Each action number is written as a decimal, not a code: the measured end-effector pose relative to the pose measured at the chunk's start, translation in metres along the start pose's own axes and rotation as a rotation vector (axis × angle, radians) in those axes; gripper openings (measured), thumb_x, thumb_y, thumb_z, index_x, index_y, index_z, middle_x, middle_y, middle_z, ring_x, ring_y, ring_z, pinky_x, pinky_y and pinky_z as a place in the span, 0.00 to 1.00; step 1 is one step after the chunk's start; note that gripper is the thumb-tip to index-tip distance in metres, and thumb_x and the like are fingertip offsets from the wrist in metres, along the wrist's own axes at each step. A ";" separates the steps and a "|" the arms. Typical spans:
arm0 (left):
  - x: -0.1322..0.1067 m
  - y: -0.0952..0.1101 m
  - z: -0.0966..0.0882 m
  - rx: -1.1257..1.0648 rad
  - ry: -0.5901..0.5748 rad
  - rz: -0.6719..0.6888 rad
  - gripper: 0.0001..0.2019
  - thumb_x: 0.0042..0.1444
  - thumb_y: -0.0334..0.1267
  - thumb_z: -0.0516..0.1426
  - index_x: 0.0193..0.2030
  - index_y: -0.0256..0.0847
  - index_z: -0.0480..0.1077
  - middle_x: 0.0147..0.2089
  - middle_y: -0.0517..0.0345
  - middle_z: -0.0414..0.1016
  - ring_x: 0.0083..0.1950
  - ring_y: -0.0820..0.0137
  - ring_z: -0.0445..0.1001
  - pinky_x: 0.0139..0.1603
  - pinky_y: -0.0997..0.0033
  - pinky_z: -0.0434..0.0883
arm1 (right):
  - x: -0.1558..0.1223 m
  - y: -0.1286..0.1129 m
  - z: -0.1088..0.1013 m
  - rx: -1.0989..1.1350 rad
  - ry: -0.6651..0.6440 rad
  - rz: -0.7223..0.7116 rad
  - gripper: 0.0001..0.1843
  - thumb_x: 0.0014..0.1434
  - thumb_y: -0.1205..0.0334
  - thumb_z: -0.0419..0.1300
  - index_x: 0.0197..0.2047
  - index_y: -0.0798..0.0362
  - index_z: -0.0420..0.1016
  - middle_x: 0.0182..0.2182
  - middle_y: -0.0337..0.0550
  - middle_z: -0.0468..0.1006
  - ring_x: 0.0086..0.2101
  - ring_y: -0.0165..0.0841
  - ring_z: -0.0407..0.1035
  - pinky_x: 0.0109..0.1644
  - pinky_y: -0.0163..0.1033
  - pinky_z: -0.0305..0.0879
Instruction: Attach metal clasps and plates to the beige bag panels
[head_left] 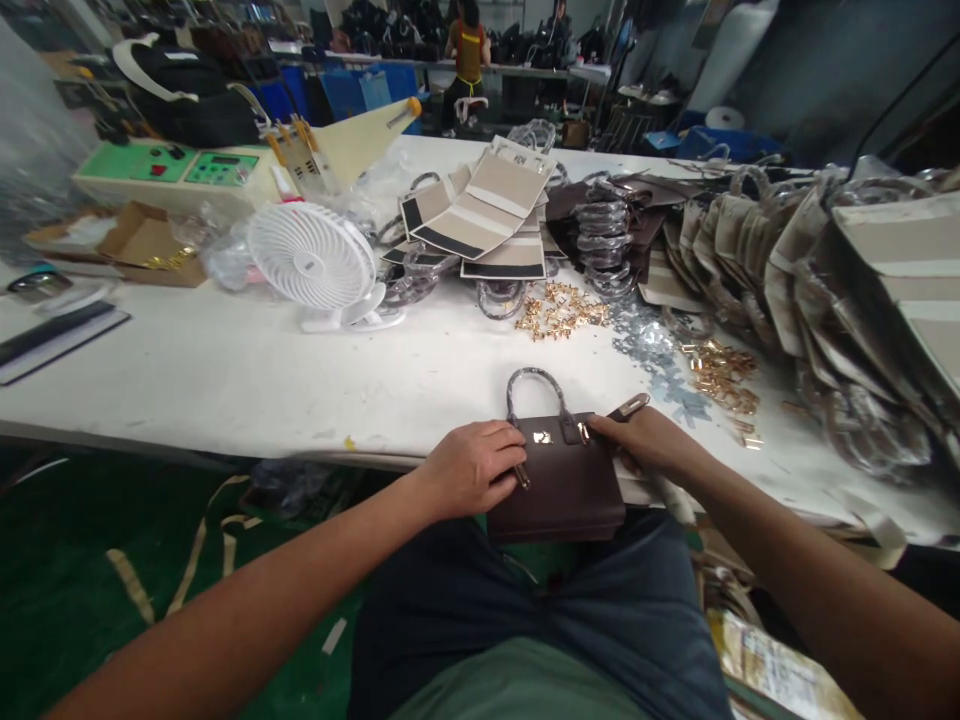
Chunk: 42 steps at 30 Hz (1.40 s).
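Note:
A small dark brown handbag lies at the table's front edge, over my lap, its plastic-wrapped handle pointing away from me. My left hand grips the bag's left side, fingers curled over the front beside a small metal-tipped piece. At the upper right corner, my right hand holds the bag with its thumb near the handle base; its other fingers are mostly hidden. A dark strip with a shiny metal end sticks out above that hand. Gold-coloured fittings show on the bag's front.
Gold-coloured hardware lies loose beyond the bag, near grey metal pieces and another gold pile. Stacked bag panels and unfinished bags stand behind and right. A white fan is at left. A person is far off.

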<state>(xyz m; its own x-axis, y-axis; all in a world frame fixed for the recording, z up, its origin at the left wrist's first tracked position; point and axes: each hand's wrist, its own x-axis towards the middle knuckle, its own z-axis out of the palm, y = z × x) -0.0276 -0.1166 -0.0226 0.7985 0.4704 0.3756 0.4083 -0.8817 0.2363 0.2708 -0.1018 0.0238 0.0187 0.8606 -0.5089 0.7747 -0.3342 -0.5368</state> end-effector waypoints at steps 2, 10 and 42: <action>-0.001 -0.002 0.000 -0.007 0.005 -0.011 0.13 0.68 0.43 0.59 0.52 0.38 0.76 0.57 0.47 0.78 0.60 0.58 0.75 0.64 0.57 0.73 | 0.000 -0.001 -0.013 0.048 0.014 -0.020 0.28 0.63 0.38 0.60 0.23 0.52 0.74 0.13 0.40 0.71 0.18 0.32 0.66 0.26 0.37 0.60; -0.003 -0.008 0.014 -0.026 0.021 -0.073 0.17 0.71 0.48 0.57 0.58 0.41 0.75 0.60 0.48 0.77 0.61 0.57 0.73 0.64 0.55 0.72 | -0.006 -0.061 -0.078 0.969 0.512 -0.450 0.20 0.54 0.51 0.72 0.24 0.48 0.67 0.18 0.31 0.60 0.17 0.26 0.48 0.19 0.37 0.53; -0.001 -0.011 0.028 -0.013 0.012 -0.202 0.18 0.68 0.53 0.59 0.57 0.46 0.76 0.66 0.48 0.74 0.72 0.54 0.65 0.78 0.44 0.58 | 0.114 -0.112 0.052 1.109 -0.366 -0.275 0.26 0.55 0.42 0.75 0.36 0.48 0.66 0.19 0.25 0.60 0.14 0.22 0.50 0.14 0.30 0.51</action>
<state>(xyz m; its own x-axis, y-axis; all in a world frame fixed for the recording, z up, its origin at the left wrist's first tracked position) -0.0205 -0.1090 -0.0509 0.6955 0.6382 0.3301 0.5538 -0.7689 0.3195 0.1529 0.0140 -0.0095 -0.3822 0.8547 -0.3513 -0.2454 -0.4604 -0.8531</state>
